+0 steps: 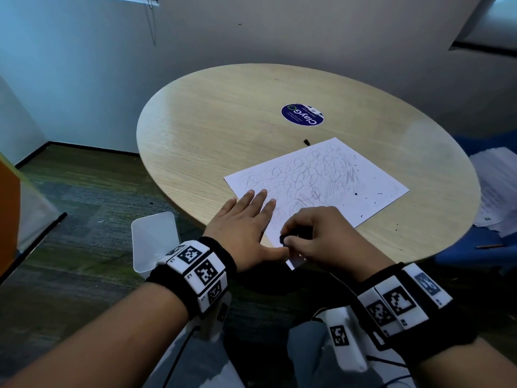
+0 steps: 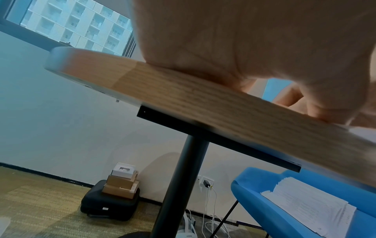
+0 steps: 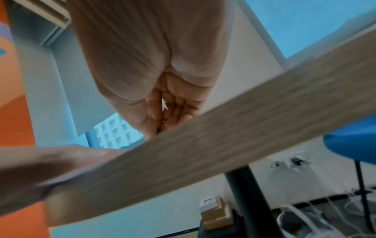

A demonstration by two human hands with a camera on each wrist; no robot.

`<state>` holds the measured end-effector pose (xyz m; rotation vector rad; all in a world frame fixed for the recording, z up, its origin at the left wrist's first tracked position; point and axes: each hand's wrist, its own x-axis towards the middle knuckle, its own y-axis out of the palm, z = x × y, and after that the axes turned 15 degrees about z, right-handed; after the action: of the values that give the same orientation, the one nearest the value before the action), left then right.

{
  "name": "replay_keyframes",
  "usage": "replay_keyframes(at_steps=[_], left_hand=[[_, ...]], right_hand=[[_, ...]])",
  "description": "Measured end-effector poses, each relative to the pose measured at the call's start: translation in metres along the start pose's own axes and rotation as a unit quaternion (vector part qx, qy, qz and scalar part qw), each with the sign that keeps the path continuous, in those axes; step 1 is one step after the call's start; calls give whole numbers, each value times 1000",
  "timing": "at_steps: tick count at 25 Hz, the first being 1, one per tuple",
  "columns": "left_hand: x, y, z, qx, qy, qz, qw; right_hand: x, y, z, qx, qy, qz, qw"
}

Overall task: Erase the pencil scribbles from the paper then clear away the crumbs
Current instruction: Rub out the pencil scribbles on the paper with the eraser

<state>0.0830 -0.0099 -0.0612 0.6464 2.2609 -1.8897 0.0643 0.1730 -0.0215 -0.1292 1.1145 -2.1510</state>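
round wooden table [image 1: 212,113], pale walls [image 1: 279,32], green carpet [image 1: 84,191], blue chair [image 2: 264,214]

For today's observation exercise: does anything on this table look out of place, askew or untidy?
Yes. The paper lies skewed, its near corner overhanging the table edge under the hands. Dark crumbs are scattered over its right side and onto the wood, and a small black piece lies loose beyond the sheet.

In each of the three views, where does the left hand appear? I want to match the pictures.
Head: the left hand lies flat at lower centre, fingers on the paper's near left part.
Left wrist: it fills the top right, palm on the table's edge.
Right wrist: it shows blurred at lower left.
Shared landmark: the round wooden table.
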Motion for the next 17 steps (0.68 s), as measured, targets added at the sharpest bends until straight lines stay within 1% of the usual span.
replay_keyframes(at_steps=[1,3,4,5,7,8,9,11,12,13,16,17], left_hand=[[0,0,0,-1,-1,1,1000],[-1,0,0,-2,-2,6,1000],[-1,0,-1,-2,-2,7,1000],[-1,0,-1,-1,-3,7,1000],[-1,-1,0,2,-3,8,1000],[-1,-1,-1,5,-3,8,1000],[-1,-1,0,5,-3,8,1000],[-1,-1,0,0,-4,10,1000],[-1,-1,-1,-2,-3,10,1000],[-1,-1,0,-2,-2,9,1000],[-1,-1,0,3,-1,6,1000],[-1,-1,0,3,-2,7,1000]], right_hand=[[2,-3,-4,-4,9,-18,1000],[5,-6,-10,-24,32,-79,996],[5,-5,-11,-28,34,-88,995],[5,-3,-9,-25,24,-78,996],[4,5,-2,-3,-5,-27,1000],[3,5,-1,5,-8,-15,1000],[5,3,-3,3,-1,-23,1000],[7,-4,-8,-18,23,-72,997],[7,-4,-8,-24,29,-82,996],[6,-3,-7,-20,25,-73,997],[3,4,0,5,-6,1,1000],[4,3,-1,2,-3,-3,1000]])
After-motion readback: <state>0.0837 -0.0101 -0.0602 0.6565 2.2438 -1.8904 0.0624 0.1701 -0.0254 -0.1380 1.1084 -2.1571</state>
